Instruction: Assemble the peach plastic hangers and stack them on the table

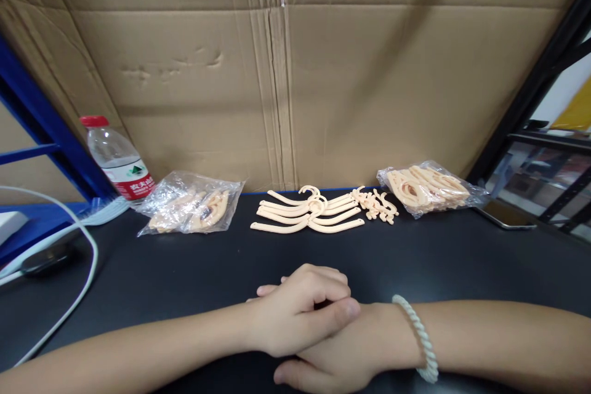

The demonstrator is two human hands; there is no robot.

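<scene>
My left hand (302, 308) lies across the back of my right hand, its fingers curled over it and its thumb pointing right. Beneath it, my right hand (344, 351) points left with its thumb stretched out. Its fingers are mostly covered, though a few straight fingertips show past my left hand. Neither hand touches any object. Beyond them, several cream-coloured clothes hangers (309, 212) lie in an overlapping row, hooks towards the middle. Just right of these is a small pile of cream hooked pieces (376, 204).
Clear plastic bags of cream parts lie left (194, 203) and right (427, 188) on the black table (194, 277). A red-capped bottle (117, 157) stands at the back left. A white cable (95, 252) loops at left; a phone-like slab (503, 214) lies right. Cardboard (369, 74) walls the back.
</scene>
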